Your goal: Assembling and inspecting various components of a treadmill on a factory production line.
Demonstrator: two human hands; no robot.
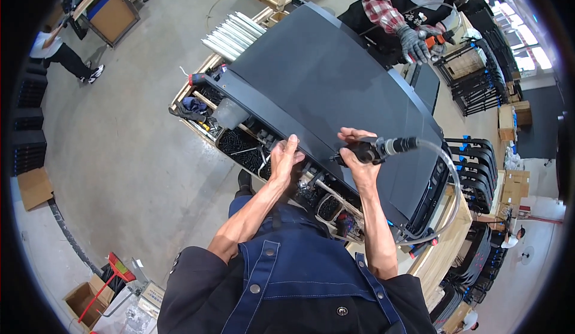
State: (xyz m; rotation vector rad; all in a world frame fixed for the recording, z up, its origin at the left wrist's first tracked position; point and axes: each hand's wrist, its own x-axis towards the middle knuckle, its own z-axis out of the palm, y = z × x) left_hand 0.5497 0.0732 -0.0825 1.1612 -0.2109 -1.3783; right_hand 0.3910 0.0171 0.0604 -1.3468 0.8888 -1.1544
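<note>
A large dark panel, like a treadmill deck [311,64], lies across a wooden crate-like stand in front of me. At its near edge is my left hand [284,161], with one digit pointing up and the others apart; I see nothing held in it. My right hand [359,165] is wrapped round a black air tool [365,150] above the panel's near side. From the tool's back end a clear hose [449,169] loops right and down. The tool's front end points left, toward the panel's edge.
Under the near edge, wooden bins [239,145] hold many dark screws and small parts. Silver tubes [233,37] lie at the far left. Across the panel, a gloved co-worker [413,43] holds an orange-and-black tool. Black frames [476,166] stand at right; a red dustpan [121,267] is lower left.
</note>
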